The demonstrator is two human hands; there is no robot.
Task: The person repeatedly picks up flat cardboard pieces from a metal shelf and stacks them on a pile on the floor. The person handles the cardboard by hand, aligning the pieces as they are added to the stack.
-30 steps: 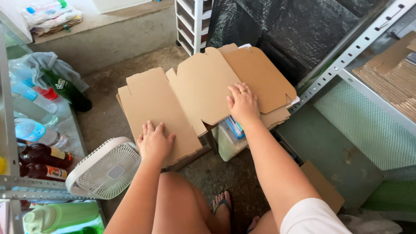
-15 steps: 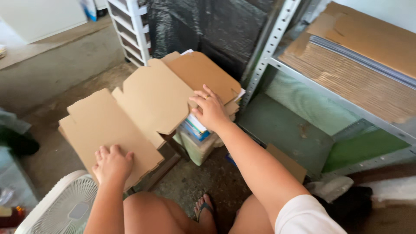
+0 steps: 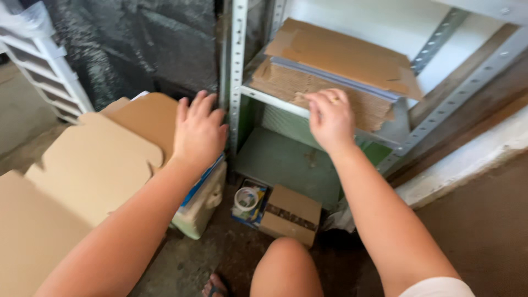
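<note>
**Flattened cardboard being touched on two sides of a metal shelf post**

Nearest the camera, a bent knee (image 3: 286, 267) is being shown at the bottom edge, with a sandalled foot (image 3: 215, 287) on the concrete floor (image 3: 190, 264) beside it. Just beyond the knee, a small brown box (image 3: 290, 214) is lying closed on the floor, and a shallow open tray (image 3: 248, 202) touching its left side is seen holding a roll of tape (image 3: 246, 198).

To the left, flat die-cut cardboard blanks (image 3: 93, 165) are being kept in an overlapping spread, their long axis running from the lower left up toward the shelf post (image 3: 237, 77). They are lying over a pale plastic container (image 3: 202, 202); its contents cannot be made out. The left hand (image 3: 199, 132) is being pressed palm down on the far end of the top blank, fingers open and splayed, gripping nothing, the forearm stretched diagonally over the sheets.

Farther off, a stack of corrugated sheets (image 3: 335, 66) is being stored flat on the metal shelf (image 3: 275, 100), its long axis lying along the shelf, left to right. The right hand (image 3: 330, 118) is being held at the stack's front edge, fingers curled onto the lowest sheets, wrist raised; whether a sheet is actually pinched cannot be told.

Behind, black sheeting (image 3: 143, 49) is hanging.
</note>
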